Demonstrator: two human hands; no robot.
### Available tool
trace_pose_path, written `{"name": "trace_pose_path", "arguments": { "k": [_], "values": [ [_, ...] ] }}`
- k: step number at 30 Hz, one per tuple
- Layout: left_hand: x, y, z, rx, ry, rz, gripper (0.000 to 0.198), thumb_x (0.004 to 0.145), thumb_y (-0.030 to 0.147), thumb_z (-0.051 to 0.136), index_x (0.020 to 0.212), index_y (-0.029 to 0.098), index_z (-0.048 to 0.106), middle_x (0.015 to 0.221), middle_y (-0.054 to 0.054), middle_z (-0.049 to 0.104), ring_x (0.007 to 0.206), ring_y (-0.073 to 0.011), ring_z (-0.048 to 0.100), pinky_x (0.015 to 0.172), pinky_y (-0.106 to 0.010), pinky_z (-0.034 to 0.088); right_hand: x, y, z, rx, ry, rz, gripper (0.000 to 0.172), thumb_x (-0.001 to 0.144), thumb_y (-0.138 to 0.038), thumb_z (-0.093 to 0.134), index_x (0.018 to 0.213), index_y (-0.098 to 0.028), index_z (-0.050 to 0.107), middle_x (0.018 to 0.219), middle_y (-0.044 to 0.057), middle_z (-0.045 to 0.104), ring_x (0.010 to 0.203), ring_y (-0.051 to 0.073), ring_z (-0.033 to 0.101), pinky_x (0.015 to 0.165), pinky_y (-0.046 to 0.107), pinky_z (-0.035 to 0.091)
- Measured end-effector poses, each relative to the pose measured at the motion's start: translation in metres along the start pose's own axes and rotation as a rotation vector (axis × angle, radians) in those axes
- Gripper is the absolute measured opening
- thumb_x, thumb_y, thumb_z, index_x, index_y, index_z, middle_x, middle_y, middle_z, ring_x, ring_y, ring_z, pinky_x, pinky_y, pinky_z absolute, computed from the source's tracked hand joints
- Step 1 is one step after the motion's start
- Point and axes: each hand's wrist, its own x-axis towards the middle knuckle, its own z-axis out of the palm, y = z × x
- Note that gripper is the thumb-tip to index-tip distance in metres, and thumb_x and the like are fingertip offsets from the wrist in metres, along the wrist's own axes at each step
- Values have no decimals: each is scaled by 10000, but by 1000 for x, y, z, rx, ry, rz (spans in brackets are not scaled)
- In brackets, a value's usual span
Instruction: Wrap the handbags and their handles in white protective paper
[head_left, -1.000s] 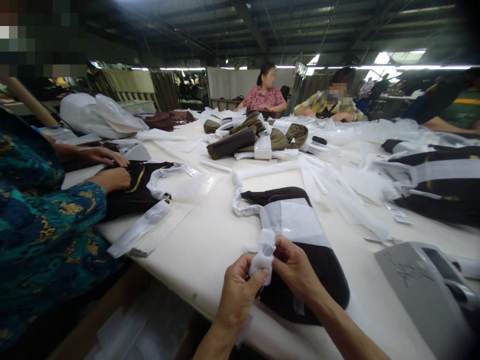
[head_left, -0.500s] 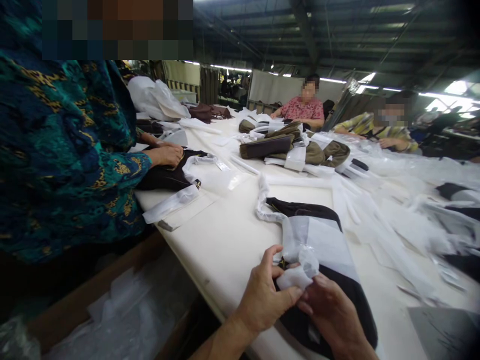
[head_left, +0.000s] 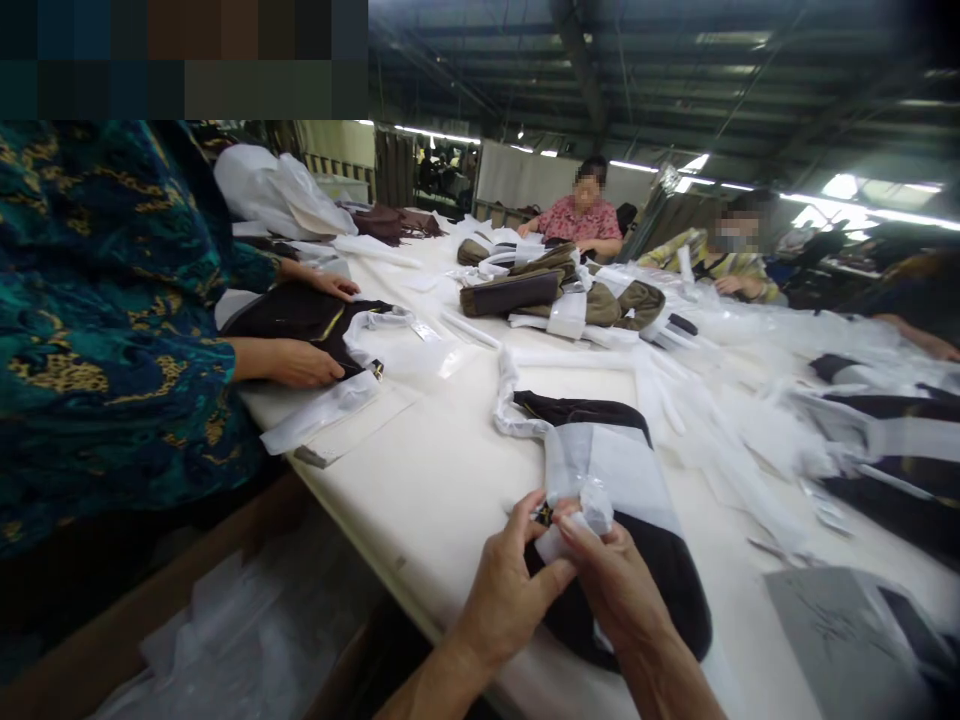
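A black bag point(head_left: 671, 575) lies on the white table in front of me, with a white paper band point(head_left: 634, 470) across its middle. Its strap point(head_left: 507, 395), wrapped in white, loops off the far left side. At the bag's near left, my left hand point(head_left: 514, 580) is closed on white wrapping paper point(head_left: 551, 541) beside a small gold-coloured fitting point(head_left: 543, 513). My right hand point(head_left: 615, 570) pinches the same paper, its fingers close against the left ones. Clear crumpled plastic point(head_left: 596, 500) sticks up just beyond the fingertips.
To the left, a co-worker in a patterned blue-green top point(head_left: 112, 350) handles another black bag point(head_left: 289, 315). Olive bags point(head_left: 517, 290) are piled mid-table. White wrapping and dark bags point(head_left: 892, 480) lie right, near a grey sheet point(head_left: 825, 630). Below the table edge is a bin of white scraps point(head_left: 247, 620).
My right hand has moved up over the paper and now pinches it from above. The left co-worker's hands have moved apart on their bag. My view has turned slightly right.
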Motion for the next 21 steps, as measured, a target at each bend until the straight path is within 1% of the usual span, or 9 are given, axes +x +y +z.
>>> {"name": "trace_pose_path", "arguments": {
  "k": [1,3,6,9,13,16,17,19,21],
  "values": [
    [-1,1,-1,-10,-13,-2,418,716,235,606,1129,191,558,914,-40,645,834,-185,575,772,-248,416,1,-1,3,16,9,-7,242,619,-321,721,751,-162,595,675,2,558,624,136,503,601,243,405],
    [-2,0,-1,5,-44,-35,287,742,275,587,1013,185,616,869,-31,643,774,-171,575,708,-231,434,1,-5,7,22,1,-11,258,627,-335,711,768,-153,597,628,-16,545,565,110,483,559,225,389],
    [3,-10,-2,31,-13,-107,279,749,326,588,979,170,600,738,-2,620,609,-129,535,566,-202,429,-2,-20,4,-144,-71,-46,295,657,-365,679,846,-144,625,677,-5,590,589,114,516,574,227,404],
    [13,-22,-1,-52,42,-172,340,702,362,642,974,167,581,772,-5,632,628,-129,546,570,-204,447,-19,-44,-20,-470,74,-159,319,698,-356,639,955,-169,633,814,18,646,728,160,573,671,260,437],
    [20,-28,1,-131,111,-228,435,594,376,729,946,162,591,676,21,626,514,-102,517,494,-189,439,-77,-81,-96,-836,585,-281,250,764,-374,548,900,-192,654,838,40,668,778,200,587,711,293,439],
    [20,-26,2,-148,136,-240,448,560,371,752,933,171,604,684,26,635,502,-93,517,483,-181,441,-122,-102,-172,-1064,928,-219,270,730,-375,562,915,-204,659,862,59,671,811,232,585,705,317,432],
    [20,-26,3,-151,142,-248,452,553,372,757,933,177,608,702,25,642,509,-94,521,482,-180,443,-134,-105,-195,-1087,975,-170,257,702,-363,581,886,-207,666,842,59,673,781,227,587,669,308,434],
    [20,-24,5,-163,166,-272,456,529,373,771,916,185,621,712,29,652,515,-99,524,475,-187,448,-150,-106,-230,-1004,991,-25,266,653,-337,599,865,-190,664,769,63,672,564,172,548,494,276,397],
    [20,-20,6,-167,194,-295,436,518,369,778,891,196,634,712,41,659,521,-103,525,483,-196,451,-157,-102,-250,-838,940,114,337,635,-326,592,927,-162,632,738,66,667,396,103,424,373,242,284]
  ]
}}
